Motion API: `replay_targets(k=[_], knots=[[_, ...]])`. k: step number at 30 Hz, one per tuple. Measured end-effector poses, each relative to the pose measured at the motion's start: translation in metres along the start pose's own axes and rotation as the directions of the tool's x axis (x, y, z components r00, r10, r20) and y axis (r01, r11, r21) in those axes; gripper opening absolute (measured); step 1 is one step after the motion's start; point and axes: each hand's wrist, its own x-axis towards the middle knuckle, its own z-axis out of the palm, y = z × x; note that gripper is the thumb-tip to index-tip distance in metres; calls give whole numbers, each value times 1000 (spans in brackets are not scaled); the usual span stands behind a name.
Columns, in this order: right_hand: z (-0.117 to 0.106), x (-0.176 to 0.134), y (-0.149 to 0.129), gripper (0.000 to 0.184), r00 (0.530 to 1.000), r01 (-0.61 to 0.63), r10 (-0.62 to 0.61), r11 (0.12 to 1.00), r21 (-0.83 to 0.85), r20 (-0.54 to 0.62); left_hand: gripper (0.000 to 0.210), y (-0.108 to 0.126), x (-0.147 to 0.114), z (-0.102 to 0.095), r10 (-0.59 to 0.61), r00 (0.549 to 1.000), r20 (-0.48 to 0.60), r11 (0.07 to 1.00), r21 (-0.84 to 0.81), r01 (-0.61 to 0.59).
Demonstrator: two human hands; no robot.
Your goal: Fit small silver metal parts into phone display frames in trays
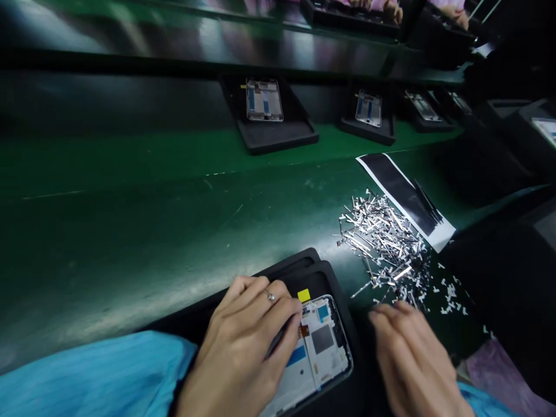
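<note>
My left hand [245, 339], with a ring on one finger, lies over the left part of a phone frame [332, 364]. Its fingers are curled and closed at the frame's edge, hiding that side. The silvery frame, with blue and grey patches and a yellow tab [303, 295], lies in a black tray [326, 278]. To the right, my right hand [410, 353] is closed, its fingertips together at the near edge of a heap of small metallic strips [384, 237]. Whatever is between those fingertips is too small and blurred to make out.
A dark sheet with white edges [397, 188] lies beyond the heap, thin black strips [428, 202] on it. Tiny white bits [452, 298] are scattered at right. Farther back, black trays [282, 134] hold more phone frames [264, 100]. Another person's hand [393, 11] shows at the top.
</note>
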Motion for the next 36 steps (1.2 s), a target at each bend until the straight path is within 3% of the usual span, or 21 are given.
replay_targets(k=[4, 7, 13, 17, 26, 33, 36], knots=[[11, 21, -22, 33, 972, 229, -232, 971, -70, -32, 31, 1, 1, 0, 23, 999, -47, 1000, -10, -24], [21, 26, -25, 34, 950, 293, -300, 952, -83, -87, 31, 2, 4, 2, 15, 999, -53, 999, -31, -16], [22, 28, -23, 36, 946, 314, -320, 944, -106, -46, 32, 0, 1, 8, -52, 995, -81, 998, -49, 48], [19, 29, -24, 37, 950, 313, -311, 942, -120, 32, 33, -2, -3, 8, -3, 999, -47, 1000, -2, 3], [22, 27, -27, 36, 961, 276, -277, 954, -120, 4, 32, 0, -8, 15, -88, 991, -99, 995, -59, 82], [22, 26, -25, 38, 951, 311, -307, 943, -119, 46, 28, -3, 0, 3, -31, 999, 39, 999, -10, 31], [21, 25, -24, 38, 939, 341, -330, 931, -128, 98, 30, -3, -1, 4, -37, 999, -10, 999, -10, 37]])
